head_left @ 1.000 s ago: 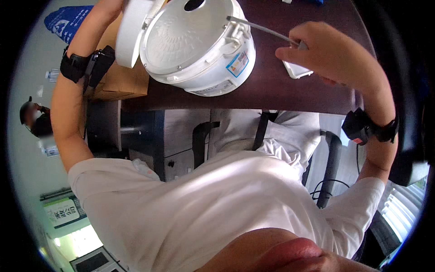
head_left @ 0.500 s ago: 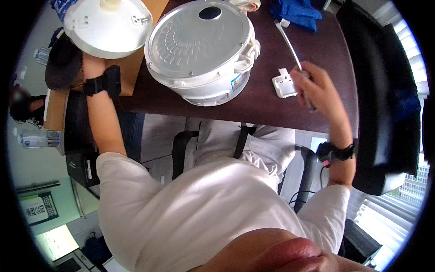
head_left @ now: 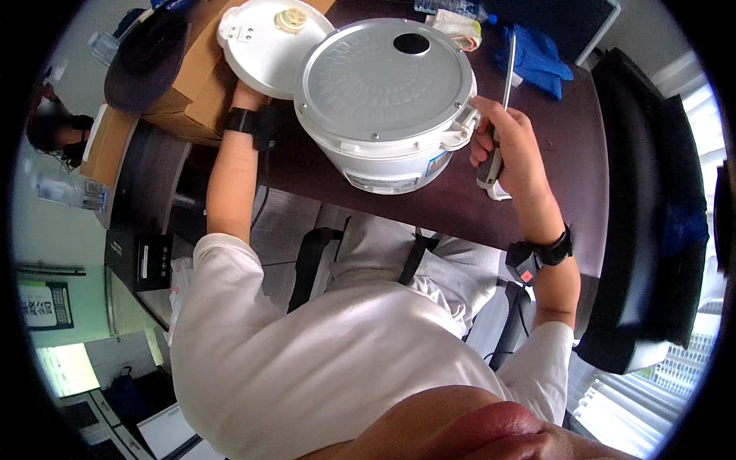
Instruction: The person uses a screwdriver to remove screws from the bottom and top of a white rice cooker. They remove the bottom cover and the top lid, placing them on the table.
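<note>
My left hand (head_left: 251, 96) grips the lower edge of a round white lid (head_left: 268, 54), its fingers hidden beneath it. A cream-coloured round fitting (head_left: 290, 21) sits on the lid's face. Just right of the lid stands a round white appliance (head_left: 399, 165), like a rice cooker, topped by a silver embossed disc (head_left: 368, 77) with a dark oval. My right hand (head_left: 510, 142) is closed around the grey handle of a screwdriver (head_left: 491, 167), close to the appliance's hinge side, its long metal shaft pointing away from me. A small white plastic part (head_left: 500, 193) shows partly behind that hand.
A blue cloth (head_left: 533, 65) and a pale folded cloth (head_left: 456, 29) lie at the table's far side, near a plastic bottle (head_left: 452, 9). Cardboard boxes (head_left: 195, 88) and a dark cap (head_left: 146, 65) are at left. Another person (head_left: 57, 130) is at far left.
The view has shifted, so the table things appear further right. The lid has tilted and come lower beside the appliance. My right hand has moved left with the screwdriver, toward the appliance.
</note>
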Demonstrator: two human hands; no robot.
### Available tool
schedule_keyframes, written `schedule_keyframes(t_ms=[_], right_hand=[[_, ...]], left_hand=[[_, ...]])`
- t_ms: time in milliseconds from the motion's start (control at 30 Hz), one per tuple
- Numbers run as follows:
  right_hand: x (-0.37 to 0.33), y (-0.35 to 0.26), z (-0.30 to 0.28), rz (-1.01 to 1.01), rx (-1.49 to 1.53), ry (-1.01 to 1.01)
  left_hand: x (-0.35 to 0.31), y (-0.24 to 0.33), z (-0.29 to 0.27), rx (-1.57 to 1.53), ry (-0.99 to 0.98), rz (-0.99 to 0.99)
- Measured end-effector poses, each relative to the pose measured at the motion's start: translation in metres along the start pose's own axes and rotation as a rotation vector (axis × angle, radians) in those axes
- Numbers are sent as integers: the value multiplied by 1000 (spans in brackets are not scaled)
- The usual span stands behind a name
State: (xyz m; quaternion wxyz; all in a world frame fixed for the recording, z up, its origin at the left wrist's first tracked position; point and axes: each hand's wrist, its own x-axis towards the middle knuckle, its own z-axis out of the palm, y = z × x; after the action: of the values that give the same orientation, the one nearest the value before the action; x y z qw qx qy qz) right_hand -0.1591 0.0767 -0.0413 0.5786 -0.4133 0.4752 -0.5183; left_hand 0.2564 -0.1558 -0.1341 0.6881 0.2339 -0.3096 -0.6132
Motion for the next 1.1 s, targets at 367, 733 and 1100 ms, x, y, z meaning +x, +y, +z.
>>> schedule_keyframes(t_ms=[367,733,1100], right_hand=[[6,-8,-11,81,-81,-120],[50,3,-48,-20,204,-37],[74,-16,-123,-22,156,94]], left_hand=[[4,-17,15,-107,-30,14],[58,-66,66,-152,10,116],[67,-83,52,10,96,-191]])
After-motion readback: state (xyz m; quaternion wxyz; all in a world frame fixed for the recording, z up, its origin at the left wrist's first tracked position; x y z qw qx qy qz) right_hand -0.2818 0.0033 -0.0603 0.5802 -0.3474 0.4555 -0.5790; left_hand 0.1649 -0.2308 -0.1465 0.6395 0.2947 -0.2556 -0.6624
